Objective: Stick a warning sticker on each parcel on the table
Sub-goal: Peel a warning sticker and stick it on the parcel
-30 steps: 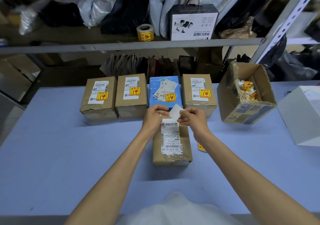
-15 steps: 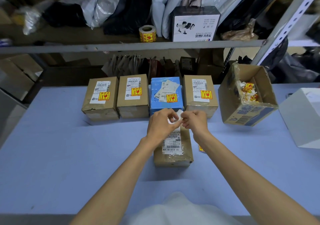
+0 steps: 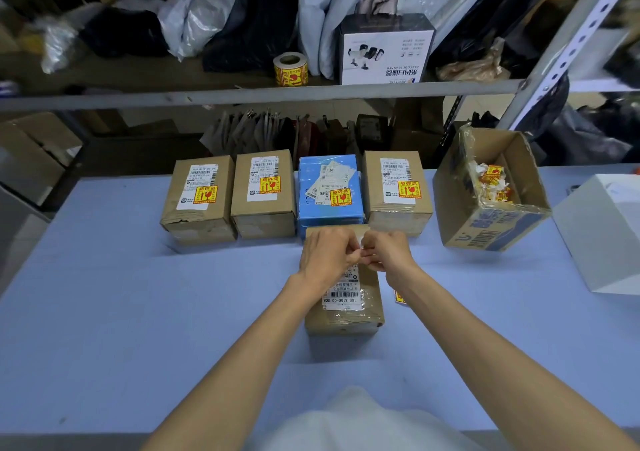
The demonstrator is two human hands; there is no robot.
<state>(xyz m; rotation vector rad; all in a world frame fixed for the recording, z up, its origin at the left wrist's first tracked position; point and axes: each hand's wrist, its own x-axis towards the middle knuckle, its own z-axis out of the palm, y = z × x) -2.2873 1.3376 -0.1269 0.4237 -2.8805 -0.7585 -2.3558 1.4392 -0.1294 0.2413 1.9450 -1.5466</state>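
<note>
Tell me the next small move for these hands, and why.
Probably peel the sticker off the white slip pinched between left hand and right hand: the near box under them shows no yellow sticker, while the four boxes behind each have one.

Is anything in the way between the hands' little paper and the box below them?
Nothing visible. The left hand and right hand pinch the slip right over the near parcel; only its label shows on top.
</note>
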